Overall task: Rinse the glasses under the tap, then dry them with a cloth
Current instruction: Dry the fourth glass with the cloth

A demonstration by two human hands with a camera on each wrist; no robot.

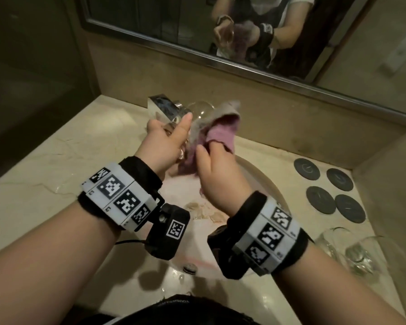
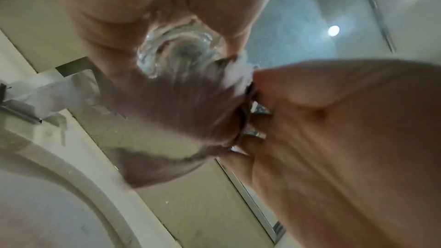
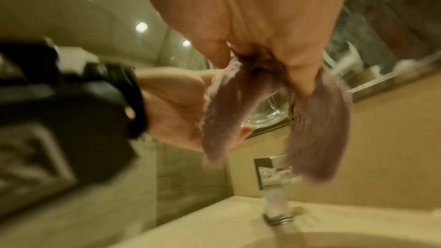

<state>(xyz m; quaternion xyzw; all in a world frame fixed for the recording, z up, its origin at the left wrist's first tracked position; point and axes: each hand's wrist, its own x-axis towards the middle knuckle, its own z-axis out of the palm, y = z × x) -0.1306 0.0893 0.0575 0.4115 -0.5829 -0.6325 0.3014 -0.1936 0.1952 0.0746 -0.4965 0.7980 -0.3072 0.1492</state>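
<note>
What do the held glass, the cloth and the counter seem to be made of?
Glass: clear, glossy glass; the tap shows through it.
Cloth: soft pink-mauve fabric with a fuzzy nap, likely microfibre or terry.
Counter: polished cream stone, probably marble, judging by faint veins and sheen.

**Where things sit around the basin**

We hold a glass (image 1: pixel 198 111) in our left hand (image 1: pixel 167 141) above the sink (image 1: pixel 263 174), with the cloth (image 1: pixel 218 132) in our right hand (image 1: pixel 218 174) pressed against its right side. The tap (image 1: pixel 164 107) stands behind them, the mirror (image 1: pixel 220 31) behind that. Right of the sink, four coasters (image 1: pixel 329 193) lie on the surface (image 1: pixel 45 174); two more glasses (image 1: pixel 352 249) lie nearer us.
</note>
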